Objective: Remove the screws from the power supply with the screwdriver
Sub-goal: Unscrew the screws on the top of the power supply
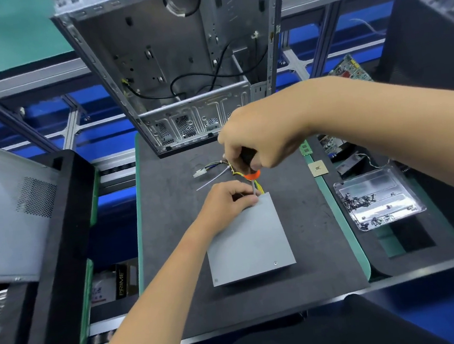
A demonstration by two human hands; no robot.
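A grey metal power supply (251, 240) lies flat on the dark mat (176, 233), its yellow and black wires running out at the far end. My right hand (261, 137) grips the black and orange handle of a screwdriver (250, 166) that stands upright, its shaft reaching down to the supply's far corner. My left hand (227, 202) rests on that far corner, fingers curled around the thin shaft near its tip. Two screws show on the near edge, one at the right (275, 263) and one at the left (216, 280).
An open, empty computer case (181, 64) stands at the back of the mat. A clear plastic tray (380, 197) holding several loose screws sits to the right, with a small chip (317, 168) and circuit boards beyond it. A grey case panel (3, 212) leans at the left.
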